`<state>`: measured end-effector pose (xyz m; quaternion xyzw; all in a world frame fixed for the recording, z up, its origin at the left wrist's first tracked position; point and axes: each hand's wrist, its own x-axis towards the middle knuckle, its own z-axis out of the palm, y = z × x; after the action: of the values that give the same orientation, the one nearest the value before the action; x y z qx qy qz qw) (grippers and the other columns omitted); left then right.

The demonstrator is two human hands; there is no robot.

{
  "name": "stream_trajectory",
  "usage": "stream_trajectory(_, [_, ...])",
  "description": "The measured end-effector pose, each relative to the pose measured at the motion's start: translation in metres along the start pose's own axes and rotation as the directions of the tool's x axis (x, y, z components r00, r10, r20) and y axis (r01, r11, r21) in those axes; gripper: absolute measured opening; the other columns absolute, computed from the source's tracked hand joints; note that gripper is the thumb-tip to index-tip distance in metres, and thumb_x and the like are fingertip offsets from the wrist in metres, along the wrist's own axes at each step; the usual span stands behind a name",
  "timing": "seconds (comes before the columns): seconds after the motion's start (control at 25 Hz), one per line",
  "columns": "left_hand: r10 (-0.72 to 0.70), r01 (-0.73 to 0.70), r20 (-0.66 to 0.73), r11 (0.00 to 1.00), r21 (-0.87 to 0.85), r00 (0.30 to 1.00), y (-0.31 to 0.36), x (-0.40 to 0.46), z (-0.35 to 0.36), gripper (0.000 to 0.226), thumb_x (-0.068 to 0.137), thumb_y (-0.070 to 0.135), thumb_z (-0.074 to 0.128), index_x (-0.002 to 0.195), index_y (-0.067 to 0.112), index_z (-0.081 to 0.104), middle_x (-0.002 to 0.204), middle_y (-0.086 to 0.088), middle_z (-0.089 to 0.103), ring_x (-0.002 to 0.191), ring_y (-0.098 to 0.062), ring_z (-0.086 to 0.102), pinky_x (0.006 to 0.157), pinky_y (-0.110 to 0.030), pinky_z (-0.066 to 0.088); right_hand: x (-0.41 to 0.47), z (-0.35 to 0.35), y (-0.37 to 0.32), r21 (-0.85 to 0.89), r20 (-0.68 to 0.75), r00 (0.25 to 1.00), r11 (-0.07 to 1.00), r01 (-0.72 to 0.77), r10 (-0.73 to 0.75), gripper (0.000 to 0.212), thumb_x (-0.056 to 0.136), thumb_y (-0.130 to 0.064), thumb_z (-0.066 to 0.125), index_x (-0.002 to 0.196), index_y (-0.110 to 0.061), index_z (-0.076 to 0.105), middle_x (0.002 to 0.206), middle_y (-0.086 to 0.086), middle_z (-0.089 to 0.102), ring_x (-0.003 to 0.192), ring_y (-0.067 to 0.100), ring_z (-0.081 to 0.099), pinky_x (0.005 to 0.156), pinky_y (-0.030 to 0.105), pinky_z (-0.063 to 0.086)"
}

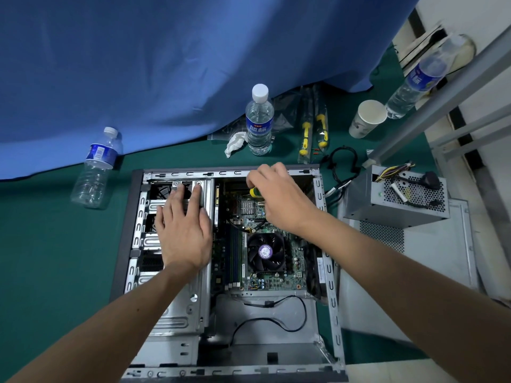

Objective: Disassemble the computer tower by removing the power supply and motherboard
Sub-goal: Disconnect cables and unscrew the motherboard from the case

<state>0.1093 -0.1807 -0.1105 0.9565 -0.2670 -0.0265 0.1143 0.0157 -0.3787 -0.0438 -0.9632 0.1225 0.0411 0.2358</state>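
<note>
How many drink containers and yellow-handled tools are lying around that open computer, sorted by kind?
Water bottles: 3, one lying left, one upright behind the case, one at the far right
Paper cups: 1
Packaged yellow-handled tools: 2
Screwdrivers in hand: 1, gripped by the right hand
Total: 7

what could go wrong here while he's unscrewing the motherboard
1. The right hand grips a screwdriver over the motherboard; a slip could likely gouge parts near the fan.
2. The left hand presses flat on the drive cage, whose sheet-metal edges might cut.
3. A bottle stands just behind the case; knocked over, it could spill inside if its cap is loose.
</note>
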Motion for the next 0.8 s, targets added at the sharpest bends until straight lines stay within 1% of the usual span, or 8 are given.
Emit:
stream_trajectory(0.08, [-0.001,0.001,0.005,1.000,0.001,1.000,0.000,0.000,0.000,0.050,0.099,0.037,0.027,0.148,0.028,0.035,0.155,-0.008,0.030,0.142,-0.024,0.024,0.116,-0.048,0.018,-0.004,0.006,-0.001,-0.053,-0.006,0.996,0.994,-0.091,0.091,0.034,0.092,-0.014,0.061,0.121,-0.012,0.045,0.117,0.007,0.044,0.101,0.025,0.043,0.082,0.041,0.048])
stream_trajectory(0.16, [-0.005,0.005,0.008,1.000,0.000,1.000,0.000,0.000,0.000,0.050,0.099,0.037,0.027,0.148,0.029,0.034,0.155,-0.008,0.030,0.142,-0.024,0.024,0.117,-0.048,0.018,-0.005,0.008,-0.001,-0.115,-0.023,0.978,0.971,-0.210,0.209,0.030,0.102,-0.033,0.047,0.123,-0.011,0.041,0.114,0.012,0.046,0.087,0.027,0.049,0.067,0.041,0.046])
stream_trajectory(0.24, [-0.005,0.005,0.012,1.000,-0.003,1.000,0.001,0.000,-0.001,0.051,0.099,0.038,0.026,0.148,0.029,0.034,0.155,-0.008,0.029,0.143,-0.024,0.024,0.117,-0.048,0.018,-0.004,0.008,0.002,-0.097,-0.063,0.987,0.984,-0.151,0.145,0.021,0.101,-0.020,0.049,0.120,-0.012,0.043,0.112,0.010,0.047,0.089,0.027,0.049,0.071,0.041,0.045])
stream_trajectory(0.36, [-0.009,0.009,0.016,1.000,-0.001,1.000,0.002,0.000,-0.001,0.052,0.099,0.038,0.025,0.149,0.029,0.033,0.156,-0.008,0.028,0.143,-0.025,0.023,0.118,-0.049,0.017,-0.004,0.005,0.004,0.034,-0.068,0.996,0.998,-0.050,0.053,0.038,0.086,0.002,0.062,0.116,-0.016,0.047,0.114,0.002,0.046,0.103,0.021,0.038,0.087,0.038,0.044])
stream_trajectory(0.52, [-0.012,0.012,0.018,1.000,-0.002,1.000,0.003,0.000,-0.002,0.052,0.099,0.038,0.026,0.149,0.028,0.034,0.156,-0.008,0.029,0.143,-0.025,0.023,0.118,-0.048,0.017,0.001,0.005,-0.005,-0.027,-0.070,0.973,0.974,-0.223,0.221,0.034,0.100,-0.036,0.051,0.122,-0.013,0.041,0.107,0.008,0.044,0.083,0.027,0.051,0.066,0.039,0.047])
stream_trajectory(0.6, [-0.014,0.014,0.020,1.000,-0.002,1.000,0.003,-0.001,-0.003,0.052,0.099,0.038,0.026,0.149,0.028,0.035,0.156,-0.008,0.029,0.143,-0.024,0.023,0.117,-0.048,0.017,0.002,0.003,-0.004,-0.020,-0.072,0.984,0.986,-0.165,0.163,0.023,0.099,-0.020,0.051,0.120,-0.012,0.043,0.109,0.007,0.046,0.088,0.027,0.051,0.071,0.039,0.046])
stream_trajectory(0.68, [-0.015,0.015,0.018,1.000,-0.004,1.000,0.003,-0.001,-0.003,0.052,0.098,0.038,0.026,0.149,0.028,0.035,0.156,-0.008,0.029,0.143,-0.024,0.023,0.118,-0.048,0.016,-0.002,0.000,-0.001,0.015,-0.050,0.996,0.997,-0.070,0.070,0.039,0.085,0.004,0.058,0.116,-0.016,0.046,0.112,0.002,0.045,0.100,0.022,0.040,0.083,0.040,0.045])
stream_trajectory(0.8, [-0.011,0.011,0.018,1.000,-0.005,1.000,0.004,0.000,-0.003,0.052,0.098,0.038,0.025,0.149,0.028,0.035,0.156,-0.008,0.029,0.143,-0.025,0.023,0.118,-0.048,0.016,-0.005,0.003,-0.003,-0.059,-0.030,0.988,0.987,-0.152,0.151,0.038,0.091,-0.022,0.063,0.122,-0.017,0.042,0.118,0.005,0.042,0.099,0.025,0.046,0.078,0.041,0.049])
